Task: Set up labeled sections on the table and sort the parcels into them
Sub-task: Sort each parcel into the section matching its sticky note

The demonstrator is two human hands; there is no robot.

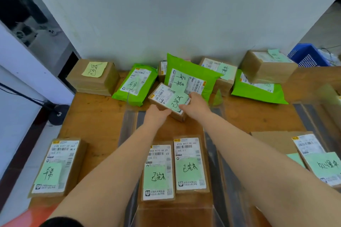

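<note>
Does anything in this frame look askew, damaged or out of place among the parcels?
Mostly tidy. The small box held in both hands, left hand and right hand, sits rotated relative to the near boxes. The large green mailer leans upright against the wall while the other mailers lie flat. No damage is visible.

A small box (168, 100) is held at frame centre between the left hand (156, 112) and the right hand (195, 104), above the table (96, 116). Directly behind it a mailer bag (190, 79) is leaned upright. A second bag (135, 84) is placed to the left, and a taped box (93, 77) further left at the wall. Two flat parcels (158, 171) (191, 164) are laid side by side at lower centre; another parcel (59, 166) is positioned at lower left. A basket (308, 54) is located at upper right.
</note>
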